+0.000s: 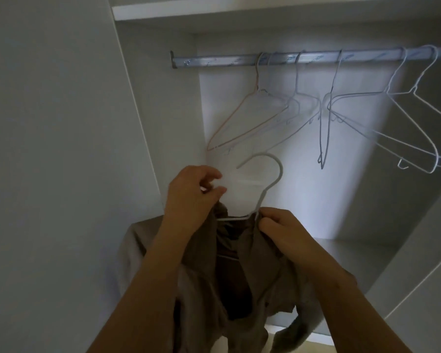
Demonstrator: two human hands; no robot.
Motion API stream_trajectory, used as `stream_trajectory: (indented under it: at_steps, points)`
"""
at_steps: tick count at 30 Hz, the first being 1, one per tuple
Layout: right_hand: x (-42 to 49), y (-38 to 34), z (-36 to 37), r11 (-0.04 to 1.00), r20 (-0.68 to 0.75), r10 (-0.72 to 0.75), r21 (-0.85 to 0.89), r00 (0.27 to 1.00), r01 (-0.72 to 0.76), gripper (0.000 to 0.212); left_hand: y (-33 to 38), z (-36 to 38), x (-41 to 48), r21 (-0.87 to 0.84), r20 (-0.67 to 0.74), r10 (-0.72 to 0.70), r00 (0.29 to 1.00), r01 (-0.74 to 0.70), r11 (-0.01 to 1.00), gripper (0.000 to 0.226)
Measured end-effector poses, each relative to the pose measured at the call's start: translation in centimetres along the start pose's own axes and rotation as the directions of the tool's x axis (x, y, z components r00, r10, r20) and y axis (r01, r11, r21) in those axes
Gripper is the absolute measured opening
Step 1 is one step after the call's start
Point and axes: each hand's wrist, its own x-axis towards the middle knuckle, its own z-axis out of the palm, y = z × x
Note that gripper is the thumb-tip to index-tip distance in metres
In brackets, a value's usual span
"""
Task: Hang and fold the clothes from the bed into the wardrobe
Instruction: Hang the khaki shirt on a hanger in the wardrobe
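Observation:
A brown-grey garment [209, 289] hangs on a white wire hanger [351, 177] that I hold up in front of the open wardrobe. My left hand [189, 197] grips the garment's collar and the hanger's left shoulder, fingers curled. My right hand [280, 228] pinches the collar fabric at the hanger's neck, just under the hook. The hook points up and left, well below the metal rail [227, 59]. The garment's lower part runs out of view at the bottom.
Several empty wire hangers [323, 110] dangle from the rail, one pinkish hanger [239, 115] at the left, others tilted toward the right. A white shelf [214, 8] sits above the rail. The wardrobe's left side panel [61, 149] is close; its floor [354, 253] lies below.

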Motion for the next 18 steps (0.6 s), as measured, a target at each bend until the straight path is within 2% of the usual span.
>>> stream_trajectory:
  at_steps: [1, 3, 5, 6, 7, 9, 11, 13, 14, 15, 16, 18]
  points:
    - [0.1, 0.3, -0.2, 1.0, -0.03, 0.002, 0.024, 1.0, -0.002, 0.047, -0.7, 0.0, -0.1, 0.027, 0.133, -0.102, 0.986, 0.099, 0.995, 0.015]
    - [0.0, 0.8, -0.6, 0.997, -0.095, 0.021, 0.08, 0.995, -0.013, 0.046, -2.3, -0.2, -0.3, 0.253, 0.258, -0.341, 0.904, 0.278, 0.927, 0.027]
    - [0.1, 1.4, -0.9, 0.991, -0.14, 0.055, 0.126, 0.989, -0.037, 0.034, -3.2, -0.4, -0.7, 0.518, 0.318, -0.509, 0.8, 0.303, 0.8, 0.046]
    - [0.1, 1.6, -1.0, 0.989, -0.148, 0.067, 0.14, 0.987, -0.046, 0.031, -3.4, -0.2, -0.9, 0.548, 0.345, -0.52, 0.781, 0.282, 0.787, 0.047]
    - [0.2, 1.9, -1.1, 0.987, -0.149, 0.073, 0.153, 0.986, -0.05, 0.031, -3.4, 0.0, -1.2, 0.508, 0.368, -0.494, 0.788, 0.275, 0.817, 0.046]
    - [0.5, 2.1, -1.3, 0.981, -0.153, 0.092, 0.182, 0.984, -0.063, 0.029, -3.2, 0.8, -1.6, 0.341, 0.378, -0.381, 0.844, 0.256, 0.905, 0.033]
    - [0.8, 2.4, -1.4, 0.973, -0.158, 0.129, 0.212, 0.979, -0.094, 0.026, -3.0, 1.7, -1.8, 0.174, 0.278, -0.278, 0.92, 0.236, 0.956, 0.016]
    - [1.0, 2.8, -1.2, 0.955, -0.154, 0.183, 0.261, 0.971, -0.138, 0.031, -2.8, 2.5, -2.1, -0.009, -0.017, -0.23, 0.973, 0.23, 0.973, 0.024]
    - [1.2, 3.1, -1.0, 0.941, -0.147, 0.218, 0.294, 0.965, -0.168, 0.037, -2.7, 2.7, -2.2, -0.109, -0.198, -0.261, 0.945, 0.243, 0.964, 0.03]
    - [1.4, 3.2, -0.8, 0.921, -0.133, 0.25, 0.337, 0.959, -0.194, 0.042, -2.5, 2.8, -2.2, -0.192, -0.339, -0.315, 0.887, 0.262, 0.946, 0.035]
    - [1.6, 3.2, -0.3, 0.901, -0.112, 0.273, 0.379, 0.956, -0.213, 0.045, -2.4, 2.8, -2.1, -0.255, -0.418, -0.379, 0.826, 0.294, 0.921, 0.038]
    - [2.3, 3.1, 0.7, 0.885, -0.061, 0.276, 0.405, 0.959, -0.229, 0.041, -2.6, 2.8, -1.7, -0.372, -0.419, -0.508, 0.753, 0.368, 0.852, 0.043]
